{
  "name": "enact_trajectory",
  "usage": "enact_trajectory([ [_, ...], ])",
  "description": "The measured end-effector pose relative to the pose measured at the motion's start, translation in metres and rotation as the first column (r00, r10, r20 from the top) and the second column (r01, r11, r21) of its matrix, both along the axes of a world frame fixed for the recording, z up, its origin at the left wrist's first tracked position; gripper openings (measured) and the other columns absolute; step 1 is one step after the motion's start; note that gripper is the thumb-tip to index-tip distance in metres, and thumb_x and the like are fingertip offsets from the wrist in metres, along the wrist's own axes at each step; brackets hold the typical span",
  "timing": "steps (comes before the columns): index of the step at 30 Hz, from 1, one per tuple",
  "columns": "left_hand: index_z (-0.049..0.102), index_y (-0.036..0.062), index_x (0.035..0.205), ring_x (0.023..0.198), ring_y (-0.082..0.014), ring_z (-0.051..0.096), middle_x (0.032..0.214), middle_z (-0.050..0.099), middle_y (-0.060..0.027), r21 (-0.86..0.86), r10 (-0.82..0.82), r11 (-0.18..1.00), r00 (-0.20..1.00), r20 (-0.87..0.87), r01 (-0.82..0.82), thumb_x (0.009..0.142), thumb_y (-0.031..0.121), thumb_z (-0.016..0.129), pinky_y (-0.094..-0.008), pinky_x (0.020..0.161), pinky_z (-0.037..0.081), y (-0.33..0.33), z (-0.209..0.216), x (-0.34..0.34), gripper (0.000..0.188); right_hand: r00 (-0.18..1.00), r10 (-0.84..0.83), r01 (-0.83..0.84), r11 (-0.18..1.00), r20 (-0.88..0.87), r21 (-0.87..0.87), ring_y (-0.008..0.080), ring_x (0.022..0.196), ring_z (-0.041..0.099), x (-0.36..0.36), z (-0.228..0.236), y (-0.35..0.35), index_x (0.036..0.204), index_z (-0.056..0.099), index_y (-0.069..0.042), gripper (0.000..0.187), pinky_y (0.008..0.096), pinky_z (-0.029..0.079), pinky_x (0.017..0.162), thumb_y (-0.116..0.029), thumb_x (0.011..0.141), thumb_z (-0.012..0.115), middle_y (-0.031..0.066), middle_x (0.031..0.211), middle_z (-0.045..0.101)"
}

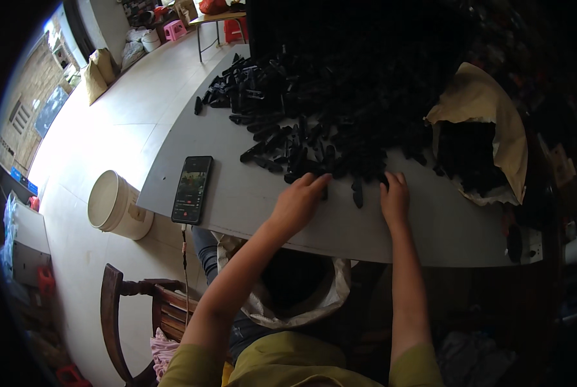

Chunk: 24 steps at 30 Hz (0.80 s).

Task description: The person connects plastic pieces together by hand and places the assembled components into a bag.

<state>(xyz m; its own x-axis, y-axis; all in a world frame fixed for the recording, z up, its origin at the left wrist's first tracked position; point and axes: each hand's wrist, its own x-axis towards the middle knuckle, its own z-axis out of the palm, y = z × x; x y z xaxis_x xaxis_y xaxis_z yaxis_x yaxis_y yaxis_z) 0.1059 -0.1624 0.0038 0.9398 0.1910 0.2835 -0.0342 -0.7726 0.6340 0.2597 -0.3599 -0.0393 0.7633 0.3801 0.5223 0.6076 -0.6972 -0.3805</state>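
A large heap of small, elongated black plastic pieces [295, 145] covers the far part of the grey table. At its near edge, my left hand [299, 200] has its fingers bent and closed on a black piece, part of which shows below the fingertips. My right hand [395, 197] is a little to the right, with a dark piece between its thumb and fingers. Between the hands, one loose black piece [357, 193] points toward me. An open brown paper sack [479, 97], dark inside, lies to the right of the heap.
A phone [192, 189] with a lit screen and a cable lies on the grey table [237, 206] at left. An open white sack [340, 284] with dark contents stands below the table edge. On the floor are a white bucket [108, 203] and a wooden chair [111, 309].
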Motion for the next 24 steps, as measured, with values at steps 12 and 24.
enact_trajectory([
  [12, 0.063, 0.0102, 0.104, 0.101, -0.0273, 0.053, 0.106, 0.056, -0.0064, 0.283, -0.257, 0.924, 0.966, -0.033, 0.256, 0.075, 0.007, 0.060, -0.0354, 0.084, 0.048, -0.003, -0.011, -0.029, 0.029, 0.957, 0.179, -0.151, 0.980, -0.230, 0.132, 0.0219, 0.082, 0.059, -0.083, 0.010, -0.034, 0.093, 0.059, 0.002, 0.025, 0.0329, 0.046, 0.073, -0.007, 0.074, 0.071, 0.0099, 0.089, 0.058],
  [24, 0.063, 0.0020, 0.092, 0.090, -0.0312, 0.059, 0.092, 0.061, -0.0121, -0.301, -0.313, 0.903, 0.949, 0.030, 0.307, 0.067, 0.004, 0.073, -0.0379, 0.079, 0.048, -0.001, -0.029, -0.045, 0.027, 0.842, 0.475, -0.459, 0.880, -0.257, 0.124, 0.0265, 0.086, 0.055, -0.121, 0.029, -0.007, 0.091, 0.067, -0.001, 0.026, 0.0359, 0.045, 0.076, -0.006, 0.067, 0.075, 0.0087, 0.092, 0.057],
])
